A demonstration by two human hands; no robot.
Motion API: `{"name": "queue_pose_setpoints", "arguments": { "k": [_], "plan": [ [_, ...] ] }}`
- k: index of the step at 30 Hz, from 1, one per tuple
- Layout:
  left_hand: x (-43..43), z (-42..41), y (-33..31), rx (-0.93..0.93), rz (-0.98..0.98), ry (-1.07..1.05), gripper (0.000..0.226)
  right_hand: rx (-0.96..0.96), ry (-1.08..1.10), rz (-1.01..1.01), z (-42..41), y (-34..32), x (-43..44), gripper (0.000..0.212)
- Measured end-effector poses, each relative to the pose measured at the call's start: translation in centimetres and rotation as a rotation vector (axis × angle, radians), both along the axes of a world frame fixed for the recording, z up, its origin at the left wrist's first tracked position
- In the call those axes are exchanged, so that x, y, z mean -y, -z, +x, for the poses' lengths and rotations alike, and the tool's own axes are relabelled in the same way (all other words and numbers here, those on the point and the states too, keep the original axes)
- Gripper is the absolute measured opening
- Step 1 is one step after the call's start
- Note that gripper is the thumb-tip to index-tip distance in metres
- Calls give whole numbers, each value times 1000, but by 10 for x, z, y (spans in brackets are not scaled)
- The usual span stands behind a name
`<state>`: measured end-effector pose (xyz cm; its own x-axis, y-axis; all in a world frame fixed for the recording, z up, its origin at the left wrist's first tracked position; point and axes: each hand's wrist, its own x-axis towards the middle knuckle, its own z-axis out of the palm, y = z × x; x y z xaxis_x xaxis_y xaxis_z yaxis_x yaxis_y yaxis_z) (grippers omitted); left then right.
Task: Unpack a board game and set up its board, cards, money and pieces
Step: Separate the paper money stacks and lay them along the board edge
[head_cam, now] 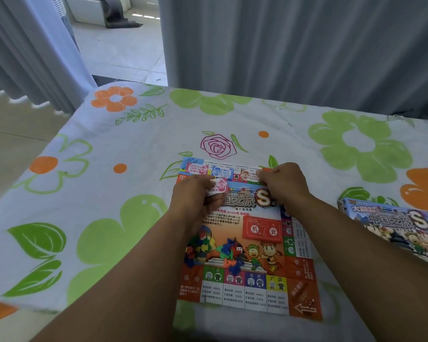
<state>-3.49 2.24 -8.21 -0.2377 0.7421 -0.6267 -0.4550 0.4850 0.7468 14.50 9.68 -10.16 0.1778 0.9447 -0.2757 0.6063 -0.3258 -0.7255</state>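
The paper game board [255, 290] lies flat on the flowered tablecloth. Along its far edge sit a pink banknote [195, 169], a blue banknote [220, 172] and an orange banknote [248, 174] side by side. My left hand [195, 193] grips a small stack of pink-and-white banknotes [216, 187] over the board's upper left. My right hand [283, 182] rests on the orange banknote's right end, fingers curled down onto it. A red card stack [262, 229] lies on the board's right centre. A heap of small coloured plastic pieces [229, 255] sits in the lower middle.
The game box [391, 223] lies at the right on the table. The tablecloth [109, 169] covers the whole table, whose left edge drops to a tiled floor. Grey curtains [294, 45] hang just behind the far edge.
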Motion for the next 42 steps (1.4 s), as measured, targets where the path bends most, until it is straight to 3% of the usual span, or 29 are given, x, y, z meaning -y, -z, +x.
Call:
{"name": "queue_pose_setpoints", "arguments": {
  "k": [2,6,10,15,22,28,34,42],
  "plan": [
    [1,-2,0,-10,3,7,21,32,-28,53,-4,-6,2,33],
    [3,-3,-1,-20,47,15,16,-238,-271,29,-25,-26,15,34],
    [6,-5,0,-57,97,39,16,-324,-454,-10,-42,-30,24,32],
    [7,-10,-5,-20,80,15,7,-348,-414,-49,-46,-23,21,21],
    [10,-26,-8,26,68,-7,32,-428,-358,-142,-59,-19,16,18],
    [13,-31,-8,-10,35,-23,20,-497,-254,-141,-68,-19,14,25],
    [16,-43,-3,-92,-36,-11,9,-590,-63,-107,-82,-17,9,16],
    [20,-54,-2,-109,-56,11,6,-484,9,-53,-113,-7,7,7]
  ]
}}
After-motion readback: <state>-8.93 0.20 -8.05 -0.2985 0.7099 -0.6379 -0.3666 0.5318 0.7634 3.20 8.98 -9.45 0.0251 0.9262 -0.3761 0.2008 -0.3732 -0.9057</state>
